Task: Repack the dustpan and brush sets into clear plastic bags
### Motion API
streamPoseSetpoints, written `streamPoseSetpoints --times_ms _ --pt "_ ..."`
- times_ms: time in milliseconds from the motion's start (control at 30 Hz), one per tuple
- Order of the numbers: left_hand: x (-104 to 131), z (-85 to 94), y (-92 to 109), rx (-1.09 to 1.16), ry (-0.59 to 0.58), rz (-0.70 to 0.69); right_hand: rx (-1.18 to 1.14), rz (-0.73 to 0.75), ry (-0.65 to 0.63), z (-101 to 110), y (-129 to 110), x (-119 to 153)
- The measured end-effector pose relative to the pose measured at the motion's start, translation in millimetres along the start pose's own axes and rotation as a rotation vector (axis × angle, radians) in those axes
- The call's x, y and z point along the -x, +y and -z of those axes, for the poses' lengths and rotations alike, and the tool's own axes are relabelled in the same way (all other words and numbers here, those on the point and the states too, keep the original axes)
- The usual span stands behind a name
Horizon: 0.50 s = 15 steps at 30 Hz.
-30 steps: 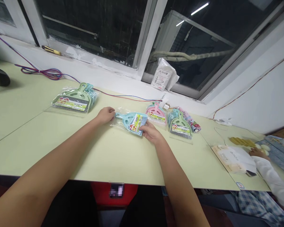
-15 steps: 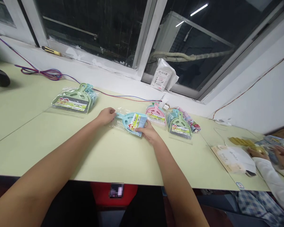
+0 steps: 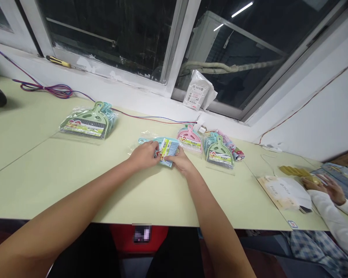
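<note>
Between my hands is a light-blue dustpan and brush set in a clear plastic bag, lying sideways with its handle toward the left. My left hand grips the pan's near side, covering part of it, with fingertips at the printed label. My right hand is closed on the bristle end, thumb on the front. Just beyond to the right lie a bagged pink dustpan set and a green dustpan set with blue ones behind. Farther left rests a larger bagged green dustpan set, blue ones under it.
A white package leans on the window sill. Coiled cable and a screwdriver lie at the back left. At right, a tissue pack lies near another person's hands, which handle something yellow. Patterned cloth sits behind the green set.
My left hand has moved right, from the handle end onto the pan's body by the label. My right hand keeps its hold. The other person's hand has shifted slightly.
</note>
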<state>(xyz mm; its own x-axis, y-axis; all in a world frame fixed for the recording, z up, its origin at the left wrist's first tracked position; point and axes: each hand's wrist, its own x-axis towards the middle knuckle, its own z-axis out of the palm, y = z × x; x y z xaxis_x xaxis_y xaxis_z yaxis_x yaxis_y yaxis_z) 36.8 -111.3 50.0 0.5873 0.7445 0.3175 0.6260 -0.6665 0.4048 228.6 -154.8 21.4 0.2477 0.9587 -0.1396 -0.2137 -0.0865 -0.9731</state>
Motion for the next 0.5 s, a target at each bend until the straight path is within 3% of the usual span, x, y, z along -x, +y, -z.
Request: streamPoseSetpoints --times_ms 500 --pt "0.0 -3.4 6.9 0.013 -0.016 0.044 0.052 -0.007 0.01 0.6 0.4 -1.0"
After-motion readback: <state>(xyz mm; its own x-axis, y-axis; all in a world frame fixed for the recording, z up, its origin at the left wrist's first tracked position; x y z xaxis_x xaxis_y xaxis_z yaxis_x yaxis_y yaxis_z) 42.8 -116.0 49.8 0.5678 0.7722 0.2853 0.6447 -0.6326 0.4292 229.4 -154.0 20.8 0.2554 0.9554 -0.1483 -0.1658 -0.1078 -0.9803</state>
